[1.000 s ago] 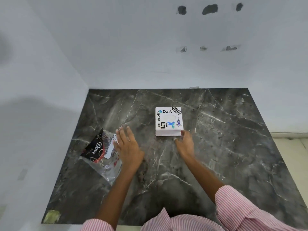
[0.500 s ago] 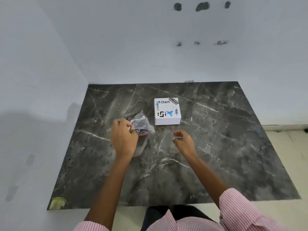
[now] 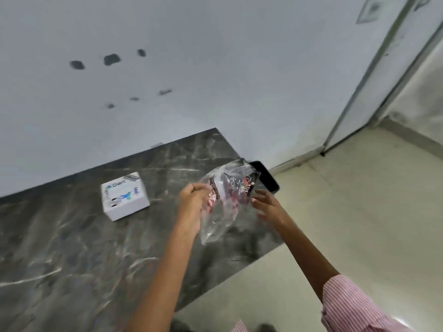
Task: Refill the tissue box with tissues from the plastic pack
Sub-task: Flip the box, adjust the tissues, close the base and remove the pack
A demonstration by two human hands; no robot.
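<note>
plastic pack (image 3: 227, 200), one; box (image 3: 124, 196), one

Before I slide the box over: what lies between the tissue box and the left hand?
Head view: only bare marble counter between the tissue box and the left hand, which holds the plastic pack.

Dark grey white-veined marble tabletop (image 3: 72, 248); white square cardboard tissue box (image 3: 124, 196) with blue print; clear crinkled plastic pack (image 3: 225, 202) printed red-black; pink-white striped sleeve (image 3: 354, 307).
</note>
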